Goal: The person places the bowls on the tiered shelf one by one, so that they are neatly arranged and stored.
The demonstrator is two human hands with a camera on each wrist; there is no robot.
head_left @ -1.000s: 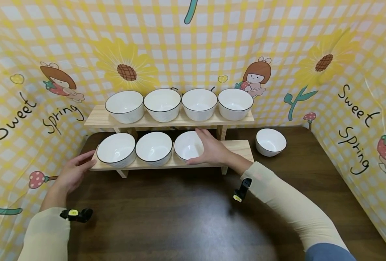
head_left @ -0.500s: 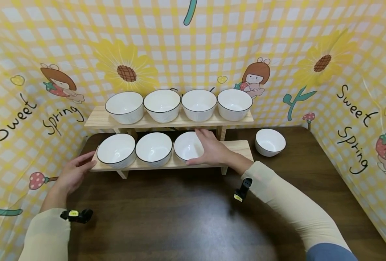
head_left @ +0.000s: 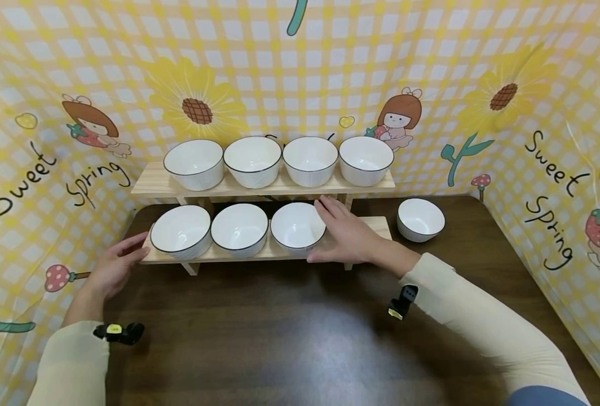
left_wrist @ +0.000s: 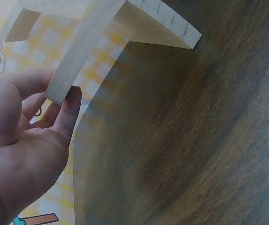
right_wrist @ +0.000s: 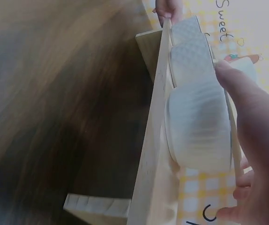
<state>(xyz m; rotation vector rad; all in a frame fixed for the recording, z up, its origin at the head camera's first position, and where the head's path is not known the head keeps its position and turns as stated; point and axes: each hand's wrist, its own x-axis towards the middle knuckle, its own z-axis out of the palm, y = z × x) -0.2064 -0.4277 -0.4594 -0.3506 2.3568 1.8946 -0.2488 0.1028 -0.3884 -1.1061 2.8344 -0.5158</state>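
My left hand (head_left: 109, 270) pinches the left end of the lower board of a two-tier wooden shelf (head_left: 376, 226). In the left wrist view its thumb and fingers lie on either side of the board end (left_wrist: 80, 58). Three white, dark-rimmed bowls stand in a row on that board: a left bowl (head_left: 180, 230), a middle bowl (head_left: 239, 228) and a right bowl (head_left: 296, 226). My right hand (head_left: 353, 234) is just right of the right bowl, thumb and fingers spread. The right wrist view shows this bowl's ribbed side (right_wrist: 200, 129) beside the hand (right_wrist: 263, 136).
Several similar bowls (head_left: 310, 163) line the upper board (head_left: 153, 179). One more bowl (head_left: 420, 220) stands on the dark wooden table (head_left: 259, 332), right of the shelf. A yellow checked cloth (head_left: 290, 73) hangs behind and along both sides.
My right hand has loosened from the right lower bowl and moved a little to the right, uncovering its rim. The bowl stays in place. My left hand keeps its hold on the shelf.
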